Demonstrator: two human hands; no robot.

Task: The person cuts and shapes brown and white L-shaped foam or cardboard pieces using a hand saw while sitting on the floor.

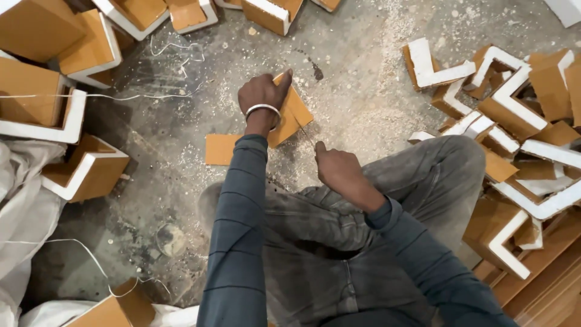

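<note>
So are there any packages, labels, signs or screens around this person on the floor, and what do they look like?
No labels, signs or screens show.
White sack: far left, crumpled pale plastic, loose string over it.
Second white sack: bottom left corner, a tan L-shaped piece resting on it.

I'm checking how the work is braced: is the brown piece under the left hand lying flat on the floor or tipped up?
Tipped up: the brown piece stands on an edge, steadied by the left hand.

Left hand pressing tan angled piece, right hand gripping thin blade — dusty floor
</note>
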